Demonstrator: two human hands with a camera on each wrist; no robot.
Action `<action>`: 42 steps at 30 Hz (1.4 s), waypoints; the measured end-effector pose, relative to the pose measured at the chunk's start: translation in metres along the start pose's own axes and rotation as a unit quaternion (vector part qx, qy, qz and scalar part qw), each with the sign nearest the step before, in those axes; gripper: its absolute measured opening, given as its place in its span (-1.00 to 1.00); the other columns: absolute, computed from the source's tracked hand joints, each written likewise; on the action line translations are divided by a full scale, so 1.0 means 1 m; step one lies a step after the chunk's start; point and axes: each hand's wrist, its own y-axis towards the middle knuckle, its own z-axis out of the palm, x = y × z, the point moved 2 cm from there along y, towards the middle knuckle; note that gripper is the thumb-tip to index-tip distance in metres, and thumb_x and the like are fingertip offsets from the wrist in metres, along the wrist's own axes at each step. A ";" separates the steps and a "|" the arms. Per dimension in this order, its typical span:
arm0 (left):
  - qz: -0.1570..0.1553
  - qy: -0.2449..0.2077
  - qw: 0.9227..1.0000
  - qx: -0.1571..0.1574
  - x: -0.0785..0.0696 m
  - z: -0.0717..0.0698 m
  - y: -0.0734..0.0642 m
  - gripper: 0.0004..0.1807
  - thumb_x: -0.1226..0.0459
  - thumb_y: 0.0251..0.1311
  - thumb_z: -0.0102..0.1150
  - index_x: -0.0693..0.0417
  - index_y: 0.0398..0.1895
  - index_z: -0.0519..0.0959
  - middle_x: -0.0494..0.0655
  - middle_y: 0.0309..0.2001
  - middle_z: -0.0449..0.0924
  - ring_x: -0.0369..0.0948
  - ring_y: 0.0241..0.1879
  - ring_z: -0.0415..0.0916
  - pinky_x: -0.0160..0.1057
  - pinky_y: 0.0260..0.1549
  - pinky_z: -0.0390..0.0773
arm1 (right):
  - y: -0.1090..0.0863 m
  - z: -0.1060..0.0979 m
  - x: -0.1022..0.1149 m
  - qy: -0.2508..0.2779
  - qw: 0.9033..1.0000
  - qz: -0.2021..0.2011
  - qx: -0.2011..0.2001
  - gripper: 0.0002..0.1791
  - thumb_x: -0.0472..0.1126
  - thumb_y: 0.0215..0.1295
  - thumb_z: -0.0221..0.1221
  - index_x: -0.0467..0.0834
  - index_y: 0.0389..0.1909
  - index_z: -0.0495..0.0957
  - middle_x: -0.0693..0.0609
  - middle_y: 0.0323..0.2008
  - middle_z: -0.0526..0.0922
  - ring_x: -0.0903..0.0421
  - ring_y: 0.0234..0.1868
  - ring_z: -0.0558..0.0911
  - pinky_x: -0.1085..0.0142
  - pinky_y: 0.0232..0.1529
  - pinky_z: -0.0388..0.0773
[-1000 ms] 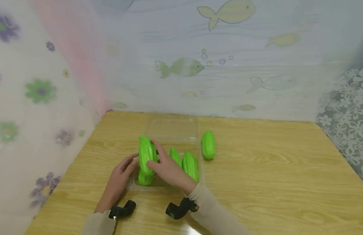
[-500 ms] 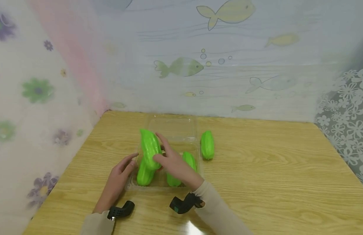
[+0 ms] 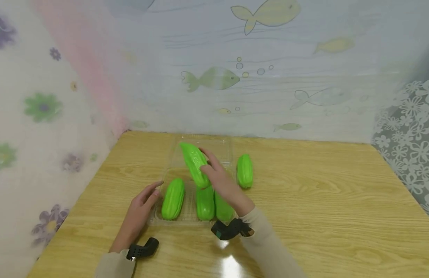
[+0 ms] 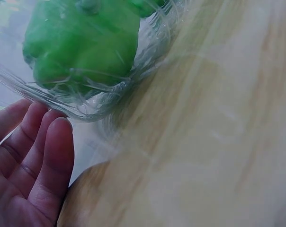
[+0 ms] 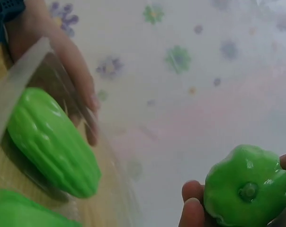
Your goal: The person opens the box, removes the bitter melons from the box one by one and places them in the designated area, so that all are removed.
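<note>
My right hand (image 3: 223,181) grips a glossy green bitter melon (image 3: 194,164) with ridged sides, its pointed end tilted up and left, above the clear plastic box (image 3: 191,222). In the right wrist view, thumb and fingertips (image 5: 192,215) hold the melon around its stubby end. Inside the box one bitter melon (image 3: 173,200) lies along the left side and two more, a middle one (image 3: 205,204) and a right one (image 3: 223,208), side by side, partly hidden by the right hand and forearm. My left hand (image 3: 139,208) rests with extended fingers against the box's left wall.
The box's clear lid (image 3: 204,148) lies folded back behind it. Another bitter melon (image 3: 245,171) lies on the wooden table (image 3: 322,200) just right of the box. Patterned sheets (image 3: 207,46) hang behind and at the sides. Each wrist wears a black camera (image 3: 143,249).
My right hand has lifted the bitter melon up from the box's left side and carried it rightward. The left-side melon beneath now shows fully. The left hand stays in place.
</note>
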 end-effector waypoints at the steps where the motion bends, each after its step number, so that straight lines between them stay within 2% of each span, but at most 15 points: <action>1: 0.000 0.001 1.000 -0.001 0.000 0.000 0.000 -0.58 -0.05 0.29 -0.20 -0.28 0.19 0.32 -0.12 -0.01 0.41 -0.27 0.04 0.29 -0.18 0.02 0.30 | -0.001 -0.003 0.003 0.007 1.000 0.000 -0.003 -0.44 -0.12 0.31 -0.21 0.22 0.33 -0.03 -0.02 0.23 0.15 -0.02 0.07 0.31 -0.02 -0.16 0.43; 3: -0.001 0.001 1.000 -0.001 0.000 0.000 -0.001 -0.58 -0.05 0.29 -0.20 -0.29 0.19 0.32 -0.12 -0.03 0.42 -0.27 0.03 0.29 -0.27 0.00 0.31 | -0.003 -0.010 0.009 0.025 1.000 -0.001 -0.006 -0.44 -0.19 0.33 -0.24 0.17 0.34 -0.03 -0.08 0.18 0.19 -0.04 -0.04 0.37 -0.02 -0.29 0.49; 7: 0.003 0.000 1.000 -0.002 0.000 0.000 0.000 -0.59 -0.04 0.29 -0.19 -0.29 0.19 0.32 -0.13 -0.02 0.41 -0.27 0.03 0.29 -0.38 -0.04 0.31 | -0.008 -0.024 0.022 0.010 1.000 -0.012 -0.017 -0.44 -0.29 0.32 -0.33 0.02 0.35 -0.04 -0.16 -0.05 0.32 0.03 -0.36 0.40 0.13 -0.39 0.47; 11: 0.003 0.000 1.000 -0.001 0.000 -0.001 0.000 -0.57 -0.06 0.28 -0.20 -0.29 0.19 0.32 -0.14 0.04 0.39 -0.28 0.06 0.27 -0.29 0.01 0.30 | -0.009 -0.036 0.024 -0.004 0.999 -0.017 -0.027 -0.44 -0.33 0.30 -0.41 -0.04 0.34 -0.03 -0.18 -0.27 0.37 0.07 -0.51 0.37 0.27 -0.54 0.38; 15: 0.003 -0.006 1.000 0.000 0.000 -0.001 0.000 -0.56 -0.06 0.28 -0.19 -0.27 0.19 0.32 -0.13 0.07 0.37 -0.25 0.09 0.25 -0.13 0.05 0.27 | -0.004 -0.050 0.012 0.005 0.998 -0.012 -0.060 -0.48 -0.26 0.34 -0.39 -0.01 0.33 0.02 -0.19 -0.32 0.39 0.06 -0.49 0.44 0.31 -0.60 0.35; 19: 0.001 -0.008 1.000 0.000 0.001 -0.001 0.000 -0.57 -0.05 0.28 -0.18 -0.26 0.19 0.32 -0.09 0.05 0.38 -0.21 0.09 0.26 -0.07 0.05 0.26 | 0.000 -0.064 -0.006 0.002 0.995 0.009 -0.098 -0.53 0.00 0.40 -0.28 0.10 0.31 0.08 -0.18 -0.33 0.42 0.05 -0.48 0.48 0.28 -0.61 0.39; 22: -0.001 -0.007 1.000 0.001 0.001 -0.001 -0.001 -0.57 -0.05 0.28 -0.18 -0.27 0.19 0.32 -0.08 0.04 0.38 -0.21 0.09 0.26 -0.06 0.05 0.26 | 0.001 -0.072 -0.013 0.002 0.993 0.019 -0.118 -0.45 0.18 0.33 -0.21 0.12 0.30 0.08 -0.17 -0.29 0.44 0.03 -0.43 0.51 0.24 -0.55 0.44; 25: -0.001 -0.006 1.000 -0.001 0.001 -0.001 -0.001 -0.58 -0.05 0.28 -0.18 -0.28 0.19 0.32 -0.08 0.04 0.38 -0.20 0.09 0.26 -0.05 0.05 0.26 | 0.000 -0.080 -0.015 0.001 0.992 0.019 -0.128 -0.37 0.25 0.28 -0.17 0.09 0.31 0.08 -0.15 -0.22 0.46 0.03 -0.35 0.51 0.25 -0.45 0.47; 31: 0.003 -0.004 1.000 -0.003 0.000 -0.001 0.000 -0.57 -0.07 0.27 -0.18 -0.28 0.18 0.33 -0.07 0.04 0.38 -0.20 0.09 0.26 -0.05 0.06 0.25 | -0.004 -0.095 -0.016 -0.011 0.989 0.026 -0.147 -0.33 0.29 0.25 -0.18 0.05 0.30 0.09 -0.11 -0.16 0.47 0.04 -0.22 0.47 0.25 -0.27 0.41; 42: -0.004 -0.016 1.000 0.003 0.002 0.000 -0.001 -0.56 -0.07 0.27 -0.18 -0.27 0.19 0.33 -0.08 0.08 0.36 -0.19 0.10 0.24 -0.04 0.08 0.22 | -0.012 -0.117 -0.021 -0.002 0.984 0.066 -0.167 -0.30 0.26 0.27 -0.17 -0.01 0.33 0.03 -0.11 -0.06 0.34 0.04 -0.16 0.38 0.21 -0.13 0.32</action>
